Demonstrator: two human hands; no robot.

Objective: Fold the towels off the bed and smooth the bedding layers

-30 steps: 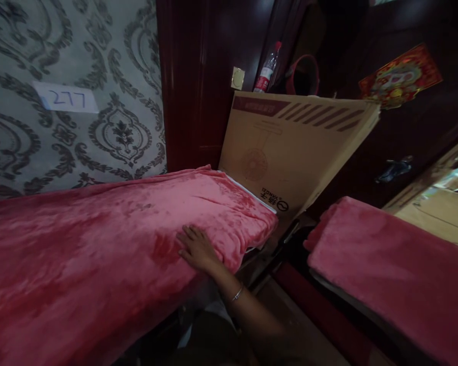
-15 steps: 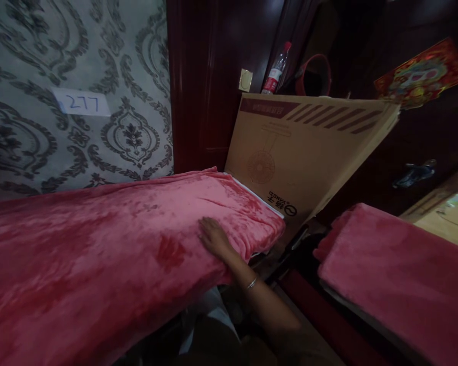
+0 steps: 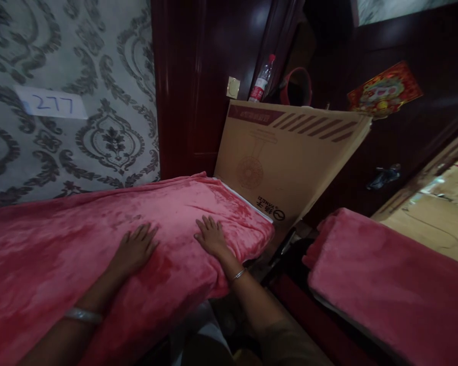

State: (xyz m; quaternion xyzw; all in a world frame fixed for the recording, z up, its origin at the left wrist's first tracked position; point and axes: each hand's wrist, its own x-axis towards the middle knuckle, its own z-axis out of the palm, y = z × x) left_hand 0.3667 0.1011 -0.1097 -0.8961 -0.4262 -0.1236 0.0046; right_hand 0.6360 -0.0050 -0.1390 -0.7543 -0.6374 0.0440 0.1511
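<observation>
A pink plush cover [image 3: 99, 218] lies over a long padded seat or bench along the wall, wrinkled near its right end. My left hand [image 3: 137, 246] rests on it palm down, fingers stretched out, with a wide silver bangle on the wrist. Farther right, my right hand [image 3: 211, 236] also lies flat on the cover, its fingers spread, near the bunched folds at the end; a thin bracelet circles that wrist. Neither hand holds anything. A pale strip shows along the cover's right edge.
Just past the cover's end leans a large cardboard box [image 3: 282, 152], with a plastic bottle [image 3: 261, 81] and a red ring-shaped item [image 3: 297, 86] behind its top. A second pink-covered seat [image 3: 385, 274] stands at right, across a dark gap. A paper marked 277 [image 3: 53, 103] hangs on the patterned wall.
My left hand has come into view and now lies on the cover. My right hand stays on the cover, its fingers now more spread. The view has shifted slightly to the right.
</observation>
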